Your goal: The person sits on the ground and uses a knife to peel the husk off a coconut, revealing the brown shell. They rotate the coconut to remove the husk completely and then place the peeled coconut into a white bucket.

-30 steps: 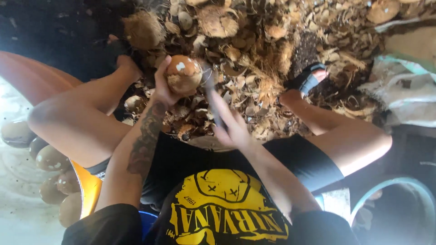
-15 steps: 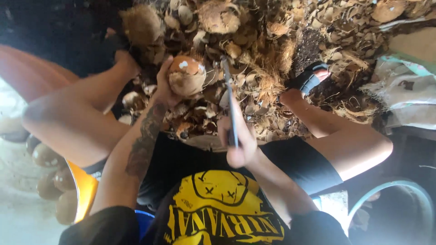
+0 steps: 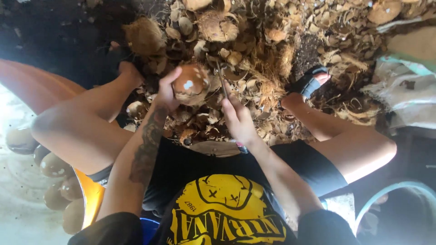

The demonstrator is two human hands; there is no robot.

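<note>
My left hand [image 3: 167, 93] grips a round brown coconut [image 3: 190, 84] with small pale patches where the shell is chipped, held up between my knees. My right hand [image 3: 238, 120] is closed around the handle of a knife [image 3: 221, 81], whose dark blade points away from me and lies right beside the coconut's right side. Both hands hover over a deep heap of coconut husk pieces [image 3: 272, 54].
My bare legs spread to either side, feet in sandals [image 3: 309, 81] on the husk heap. Several peeled coconuts [image 3: 50, 165] lie at the left by an orange basin edge [image 3: 91, 195]. A white sack [image 3: 404, 90] lies right; a light blue ring-shaped rim [image 3: 395, 190] sits at lower right.
My right hand swung the knife from low by my lap up to the coconut's side. My left hand turned the coconut slightly and kept it raised.
</note>
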